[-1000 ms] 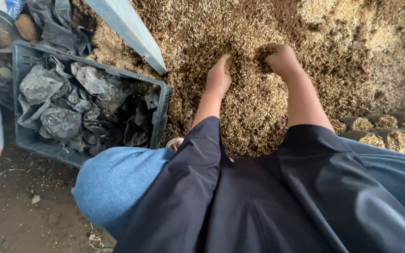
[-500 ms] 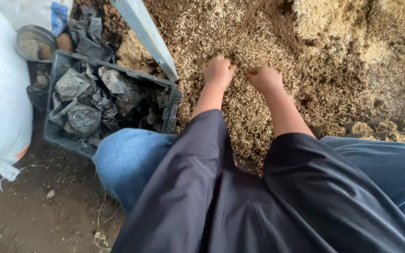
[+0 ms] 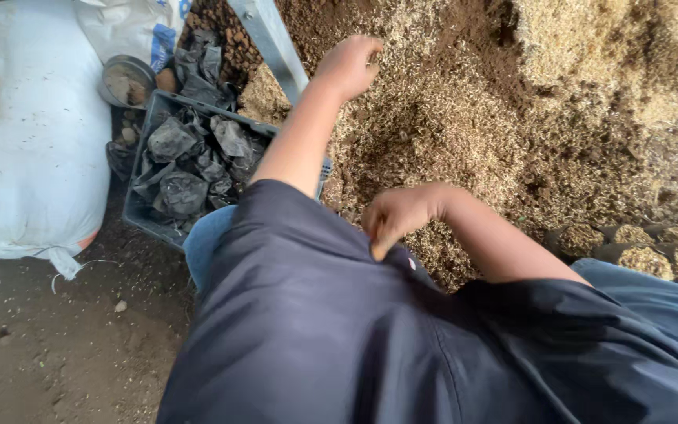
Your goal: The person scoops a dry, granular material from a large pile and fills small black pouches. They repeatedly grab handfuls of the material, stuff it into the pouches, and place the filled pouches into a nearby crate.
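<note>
At the far left a big white sack [image 3: 29, 149] lies on the bare dirt floor [image 3: 64, 345]; its lower edge hangs a little over the ground, and the floor in front of it is open. Just to the right of the sack stands a dark plastic crate [image 3: 139, 218], full of crumpled black plastic bags [image 3: 190, 169]. The sack and the crate are very near to each other, with only a narrow gap between them. Behind the crate there is a round metal bowl [image 3: 125, 78], and a grey metal post [image 3: 270, 43] goes diagonally up from the right corner of the crate.

The left hand [image 3: 347, 67] reaches forward past the post, above the heap of husk and soil mix [image 3: 464, 126]. Its fingers are curled in a loose grip, and I cannot tell if it holds some of the mix or nothing. The right hand [image 3: 395, 216] is pulled back close to the body, over the near edge of the heap, its fingers bent downward; I also cannot tell what is inside this grip.

The heap fills the whole upper right, with wide free surface between and beyond the hands. At the right edge a row of small filled black bags [image 3: 637, 243] stands just beside the person's knee in blue jeans.
</note>
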